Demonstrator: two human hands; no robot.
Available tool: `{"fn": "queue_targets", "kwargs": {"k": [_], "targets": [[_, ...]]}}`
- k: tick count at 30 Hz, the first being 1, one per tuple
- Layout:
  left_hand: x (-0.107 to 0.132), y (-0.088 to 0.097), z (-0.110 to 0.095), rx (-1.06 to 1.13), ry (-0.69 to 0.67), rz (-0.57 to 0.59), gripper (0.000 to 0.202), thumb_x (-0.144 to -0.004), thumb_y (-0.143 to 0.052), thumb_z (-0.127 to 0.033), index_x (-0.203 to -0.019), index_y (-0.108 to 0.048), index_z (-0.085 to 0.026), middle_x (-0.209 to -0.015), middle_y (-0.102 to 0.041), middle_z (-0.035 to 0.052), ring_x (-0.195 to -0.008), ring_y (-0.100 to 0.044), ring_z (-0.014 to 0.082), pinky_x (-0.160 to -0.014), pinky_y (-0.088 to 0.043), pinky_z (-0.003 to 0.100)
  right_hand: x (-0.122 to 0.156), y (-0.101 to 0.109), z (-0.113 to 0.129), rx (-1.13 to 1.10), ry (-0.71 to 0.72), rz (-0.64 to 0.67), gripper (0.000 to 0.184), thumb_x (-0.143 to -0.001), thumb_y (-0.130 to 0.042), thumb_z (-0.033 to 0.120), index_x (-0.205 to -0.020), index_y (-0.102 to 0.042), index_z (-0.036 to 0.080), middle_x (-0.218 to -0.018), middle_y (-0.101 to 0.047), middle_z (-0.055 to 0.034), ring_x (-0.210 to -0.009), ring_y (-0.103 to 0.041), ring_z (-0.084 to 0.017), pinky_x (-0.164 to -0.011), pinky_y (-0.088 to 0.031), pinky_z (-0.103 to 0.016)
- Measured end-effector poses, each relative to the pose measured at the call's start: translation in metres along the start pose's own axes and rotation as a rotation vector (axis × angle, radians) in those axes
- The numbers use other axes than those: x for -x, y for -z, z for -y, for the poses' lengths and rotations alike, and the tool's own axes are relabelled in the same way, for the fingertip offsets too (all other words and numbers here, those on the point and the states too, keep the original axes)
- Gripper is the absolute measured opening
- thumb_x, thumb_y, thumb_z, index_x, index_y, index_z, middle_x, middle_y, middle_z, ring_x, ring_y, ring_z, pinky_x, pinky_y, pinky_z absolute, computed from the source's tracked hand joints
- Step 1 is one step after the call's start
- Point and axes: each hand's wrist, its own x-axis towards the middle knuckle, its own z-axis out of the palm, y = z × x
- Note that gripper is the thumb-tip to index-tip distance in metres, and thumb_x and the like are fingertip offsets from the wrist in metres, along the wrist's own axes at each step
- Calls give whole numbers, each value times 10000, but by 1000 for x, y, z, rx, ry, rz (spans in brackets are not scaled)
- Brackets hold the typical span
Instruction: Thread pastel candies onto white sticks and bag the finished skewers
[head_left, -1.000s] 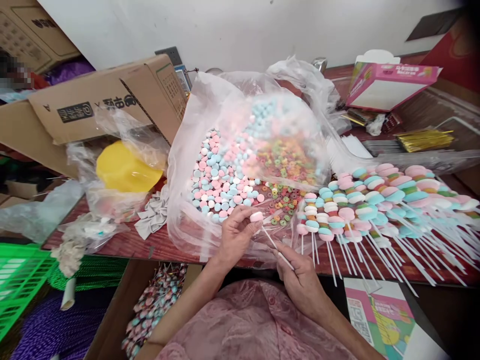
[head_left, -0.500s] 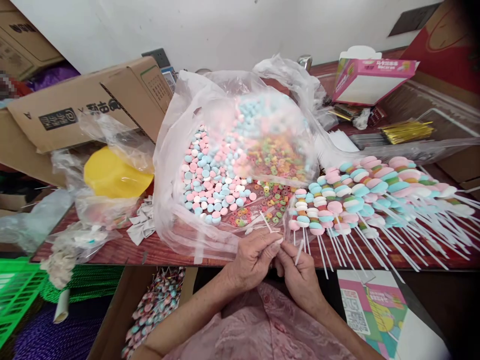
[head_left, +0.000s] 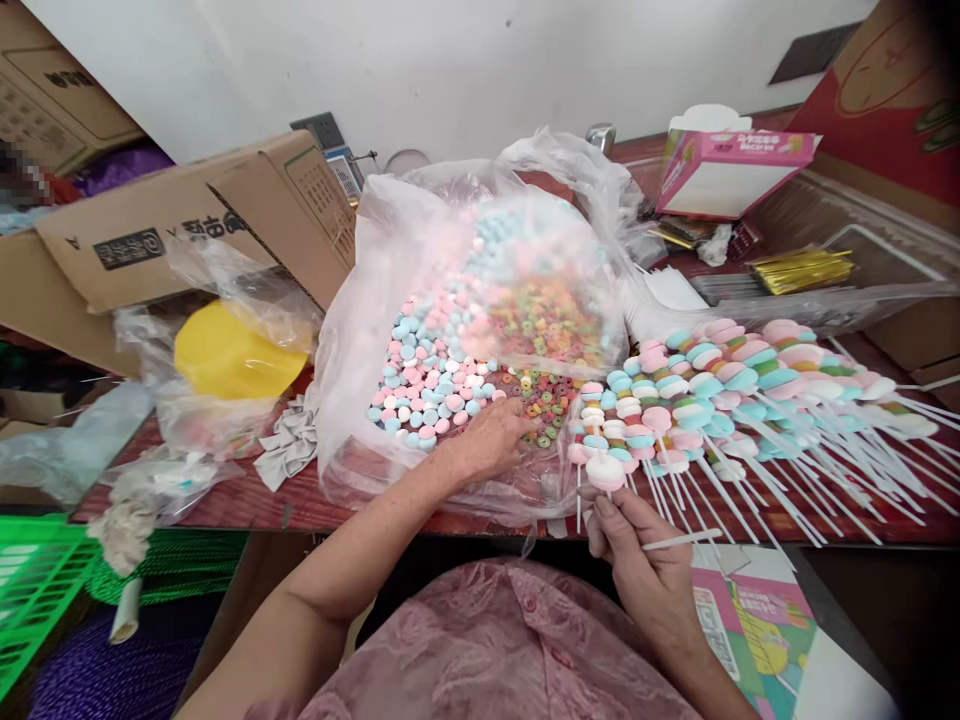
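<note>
My right hand (head_left: 649, 545) is closed round a thin white stick, with a white and pink round candy (head_left: 604, 471) at its top. Another white stick (head_left: 682, 539) pokes out sideways from between the fingers of this hand. At the inner edge of a clear plastic bag, my left hand (head_left: 499, 438) reaches down to small coloured ring candies (head_left: 551, 405). Its fingers are drawn together, and the fingertips are partly hidden. Pink, blue and white button-shaped candies (head_left: 435, 395) lie in the bag to its left.
Many finished candy skewers (head_left: 720, 390) on white sticks are piled at the right, sticks over the table edge. A yellow object (head_left: 236, 350) in plastic and a cardboard box (head_left: 187, 220) stand left. A clear tray (head_left: 885, 235) and a pink box (head_left: 739, 165) are behind the pile.
My hands were together over the table edge and have come apart. The left has moved forward to the ring candies; the right has shifted right, with the stick and candy now in plain sight.
</note>
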Motion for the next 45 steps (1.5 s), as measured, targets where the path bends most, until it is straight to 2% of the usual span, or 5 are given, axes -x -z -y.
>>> {"fn": "queue_targets", "kwargs": {"k": [13,24,31,36,45], "targets": [[9,-13,-5,151,-63,-178,318,-868,-511,-103,-1142,-665,-153,-1086,-687,145,-1155,-599,275,-1007,-483,456,-3,1,-21,152,47,136,346,-993,-479,401,-731,-568,192,-533,-479,36,-493,-431,-113,-516,-345,-246],[32,14,-33,1684,465,-557,223,-621,-858,-314,-724,-748,-150,-657,-704,19,-489,-588,92,-502,-487,226,-5,-13,-8,232,-14,317,393,-1016,-403,375,-665,-462,209,-565,-460,39,-529,-427,-116,-546,-339,-247],[46,1,-28,1005,145,-858,87,-755,-779,-209,-833,-750,-182,-816,-755,45,-751,-701,145,-712,-587,273,-7,-21,-8,256,-52,309,439,-1014,-400,415,-631,-454,208,-560,-471,30,-537,-445,-120,-559,-356,-249],[55,-3,-27,450,-170,-814,193,-860,-647,-132,-1028,-723,-189,-933,-760,86,-868,-718,173,-806,-597,316,-6,-28,-11,194,-79,275,444,-996,-431,438,-624,-473,201,-539,-480,29,-518,-442,-115,-545,-357,-248],[57,0,-39,847,-6,-586,221,-924,-591,-210,-1097,-728,-198,-997,-768,79,-865,-725,168,-777,-588,289,-2,-28,-16,9,-96,93,386,-959,-530,425,-667,-569,175,-528,-458,34,-495,-386,-94,-488,-298,-234]]}}
